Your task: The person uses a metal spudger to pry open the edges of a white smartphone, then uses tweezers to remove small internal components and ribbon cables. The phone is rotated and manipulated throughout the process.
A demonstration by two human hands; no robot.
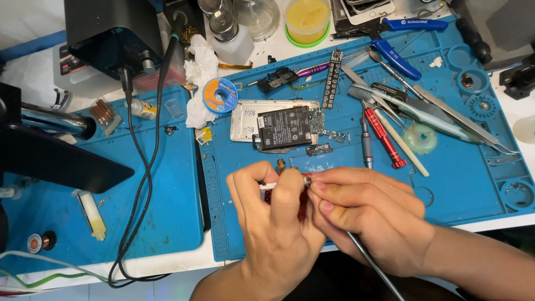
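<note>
I saw my left hand (273,214) and right hand (368,217) pinched together on a small red-and-white part (270,188), possibly a tool tip, above the blue mat (457,184). Beyond lay the opened phone (278,124), then the red screwdriver (382,135).

At frame centre a matt blue rubbery mat (457,184) carries an opened phone's bare metal shell (241,120), a glossy red-handled screwdriver (381,131), and shiny steel tweezers (462,120); crumpled white tissue (199,69) upper left

I see a black battery label (284,127) in the middle and a small yellow bottle label (146,110) on the left.
</note>
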